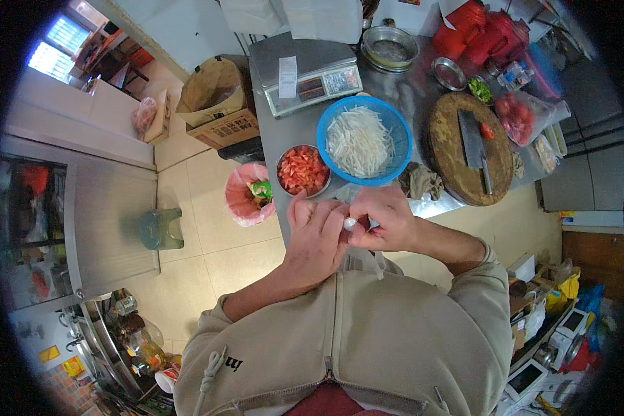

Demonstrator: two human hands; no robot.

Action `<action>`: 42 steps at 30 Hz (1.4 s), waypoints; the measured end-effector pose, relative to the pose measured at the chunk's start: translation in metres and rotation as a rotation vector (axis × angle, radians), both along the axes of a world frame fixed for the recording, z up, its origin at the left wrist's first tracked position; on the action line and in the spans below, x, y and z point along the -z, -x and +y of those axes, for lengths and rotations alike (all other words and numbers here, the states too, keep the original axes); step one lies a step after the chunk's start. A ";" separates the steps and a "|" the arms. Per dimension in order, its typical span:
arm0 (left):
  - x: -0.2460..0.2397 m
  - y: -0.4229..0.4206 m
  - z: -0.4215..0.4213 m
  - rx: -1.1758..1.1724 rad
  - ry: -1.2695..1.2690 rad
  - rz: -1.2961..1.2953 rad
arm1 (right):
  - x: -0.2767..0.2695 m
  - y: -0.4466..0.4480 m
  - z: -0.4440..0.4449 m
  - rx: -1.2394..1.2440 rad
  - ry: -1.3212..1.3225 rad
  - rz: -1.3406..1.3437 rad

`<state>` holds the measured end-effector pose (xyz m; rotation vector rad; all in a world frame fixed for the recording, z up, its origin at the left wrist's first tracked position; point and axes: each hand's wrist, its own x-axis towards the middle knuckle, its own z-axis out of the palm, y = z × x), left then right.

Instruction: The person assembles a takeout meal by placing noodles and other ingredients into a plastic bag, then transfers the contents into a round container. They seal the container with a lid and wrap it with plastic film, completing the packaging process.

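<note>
My left hand and my right hand meet in front of my chest at the counter's near edge. Between their fingertips they pinch a small, shiny white piece; whether it is a garlic clove or bunched plastic cannot be told. Translucent plastic shows below the hands. Just beyond my left hand is a metal bowl of chopped tomato. Past both hands stands a blue plastic basket heaped with white shredded vegetable. A crumpled cloth lies beyond my right hand.
A round wooden chopping board carries a cleaver and a tomato piece. Behind are a digital scale, metal bowls and a bag of tomatoes. A pink-lined bin and a stool stand at left.
</note>
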<state>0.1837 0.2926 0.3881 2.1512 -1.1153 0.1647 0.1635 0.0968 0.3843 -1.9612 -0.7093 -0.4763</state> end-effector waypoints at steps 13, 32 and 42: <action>0.003 -0.018 -0.002 0.187 0.125 0.196 | -0.017 -0.005 -0.003 0.011 0.105 0.009; 0.017 -0.020 0.017 0.481 0.235 0.647 | -0.037 -0.022 -0.009 -0.333 0.398 0.066; 0.013 -0.007 0.018 0.476 0.275 0.692 | -0.035 -0.007 -0.001 -0.174 0.173 -0.043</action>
